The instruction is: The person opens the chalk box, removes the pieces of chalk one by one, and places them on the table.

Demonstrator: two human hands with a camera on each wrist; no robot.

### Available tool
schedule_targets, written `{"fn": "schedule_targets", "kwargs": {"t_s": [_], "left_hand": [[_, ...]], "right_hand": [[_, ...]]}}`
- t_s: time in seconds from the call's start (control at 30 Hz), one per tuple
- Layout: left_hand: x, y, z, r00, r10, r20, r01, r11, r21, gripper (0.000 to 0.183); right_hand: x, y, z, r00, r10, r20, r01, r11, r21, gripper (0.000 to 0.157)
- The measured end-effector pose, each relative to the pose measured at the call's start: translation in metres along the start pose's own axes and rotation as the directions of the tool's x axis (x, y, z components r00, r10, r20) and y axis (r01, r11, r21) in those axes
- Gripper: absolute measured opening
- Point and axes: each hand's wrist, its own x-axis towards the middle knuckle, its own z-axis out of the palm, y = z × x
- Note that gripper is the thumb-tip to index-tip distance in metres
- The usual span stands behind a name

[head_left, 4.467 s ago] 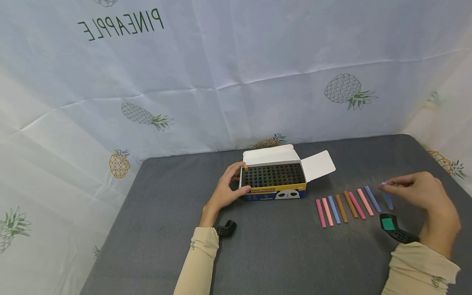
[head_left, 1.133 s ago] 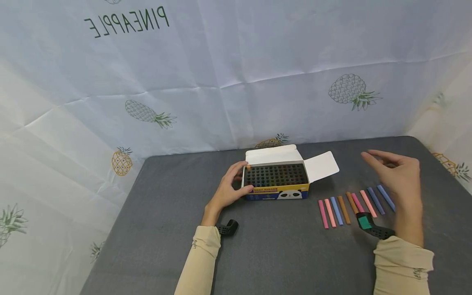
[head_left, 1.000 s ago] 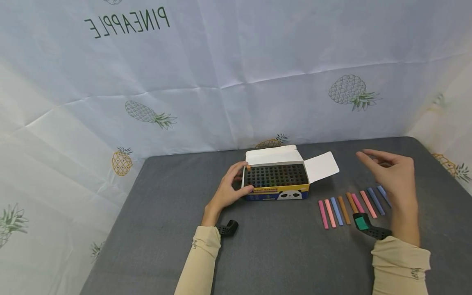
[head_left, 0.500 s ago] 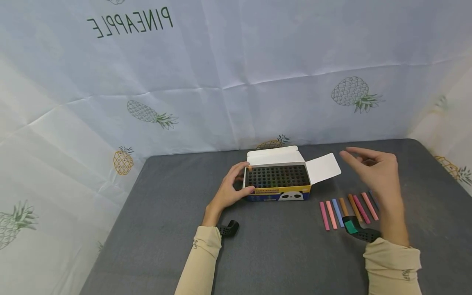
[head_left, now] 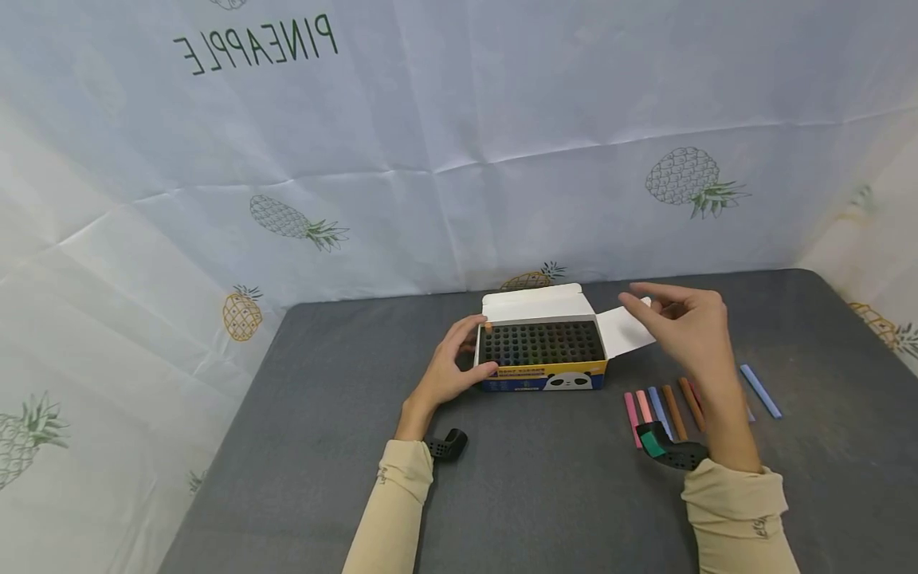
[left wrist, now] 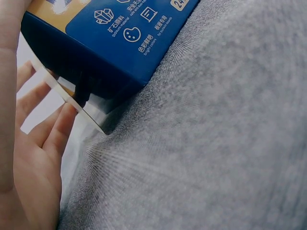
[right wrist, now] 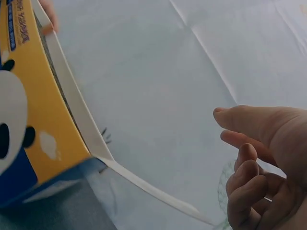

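Note:
My left hand (head_left: 448, 371) holds the left end of an open chalk box (head_left: 523, 383), thumb at the front corner and fingers behind the end. The box is blue and yellow with a panda face, and a black insert (head_left: 541, 343) full of round holes fills it. One orange chalk (head_left: 488, 327) pokes up at its back left corner. Over the box's white right flap (head_left: 622, 332) hovers my right hand (head_left: 688, 319). In the right wrist view its thumb and index finger (right wrist: 254, 120) reach forward with nothing between them; the other fingers are loosely bent.
Right of the box lies a row of pink, blue and brown chalks (head_left: 674, 410), partly hidden by my right wrist. A blue chalk (head_left: 760, 391) lies at the row's right end. Behind the grey table (head_left: 323, 414) hangs a white pineapple-print cloth (head_left: 402, 96).
My right hand has let go of the blue chalk at the row's right end and moved left, away from the row, to the box's right flap. The left hand stays on the box.

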Motion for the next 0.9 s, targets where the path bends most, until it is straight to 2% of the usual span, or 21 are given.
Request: {"fn": "schedule_targets", "kwargs": {"t_s": [0.3, 0.37, 0.57, 0.6, 0.9], "left_hand": [[0.0, 0.002, 0.0, 1.0, 0.016, -0.002, -0.016, 0.999, -0.033, 0.075], [0.0, 0.01, -0.001, 1.0, 0.004, 0.003, -0.004, 0.999, -0.034, 0.075], [0.001, 0.007, -0.001, 1.0, -0.001, 0.002, 0.001, 1.0, 0.0, 0.087], [0.001, 0.001, 0.0, 1.0, 0.003, 0.001, -0.003, 1.0, 0.008, 0.091], [0.001, 0.002, 0.0, 1.0, 0.001, -0.011, -0.002, 1.0, -0.016, 0.09]], "right_hand": [[0.003, -0.015, 0.033, 0.99, -0.126, 0.069, 0.128, 0.991, -0.025, 0.029], [0.004, -0.017, 0.038, 0.987, -0.136, 0.081, 0.138, 0.99, -0.019, 0.029], [0.008, -0.021, 0.054, 0.979, -0.154, 0.132, 0.156, 0.988, -0.003, 0.029], [0.008, -0.022, 0.057, 0.978, -0.156, 0.139, 0.158, 0.987, -0.003, 0.029], [0.01, -0.026, 0.087, 0.961, -0.189, 0.204, 0.193, 0.981, -0.004, 0.025]]}}
